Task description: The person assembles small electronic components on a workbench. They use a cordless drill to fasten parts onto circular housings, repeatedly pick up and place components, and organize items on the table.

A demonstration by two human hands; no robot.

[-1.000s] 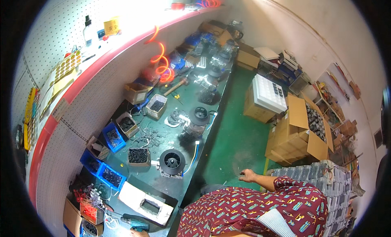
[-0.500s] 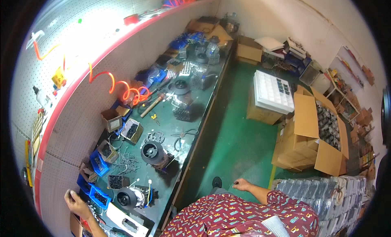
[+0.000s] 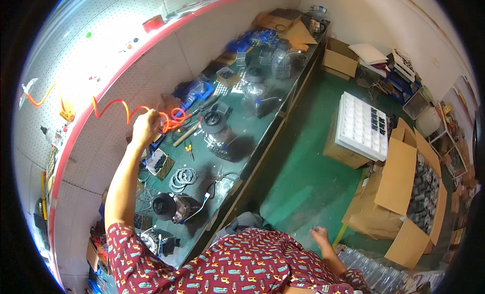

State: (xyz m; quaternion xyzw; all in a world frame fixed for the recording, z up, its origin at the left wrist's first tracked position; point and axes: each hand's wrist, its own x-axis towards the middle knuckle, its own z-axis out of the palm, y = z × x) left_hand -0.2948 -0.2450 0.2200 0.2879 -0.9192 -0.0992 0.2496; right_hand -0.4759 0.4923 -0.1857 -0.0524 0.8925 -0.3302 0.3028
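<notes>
My left hand (image 3: 146,126) reaches out over the back of the workbench, its fingers curled at an orange coiled hose (image 3: 174,123). Loops of the hose pass at and behind the fingers, and I cannot see what they hold. Low on the right, my right hand (image 3: 319,235) hangs over the floor with its fingers closed; anything inside is hidden. Nearest to the left arm on the bench are a box of small black parts (image 3: 159,163), a hammer (image 3: 186,134) and yellow-handled snips (image 3: 189,151). Motor units with black round fan wheels (image 3: 214,122) stand along the bench.
Grey rings (image 3: 183,178) and dark-handled scissors (image 3: 222,177) lie by the bench's front edge. Across the green floor stand a white foam tray (image 3: 361,126) on a carton and an open carton (image 3: 389,193) of dark parts. Wrapped parts (image 3: 374,271) are stacked at lower right.
My left hand has swung from the near blue bins forward to the orange coiled hose. My view has shifted along the bench, and my right hand has moved lower and slightly right in the picture.
</notes>
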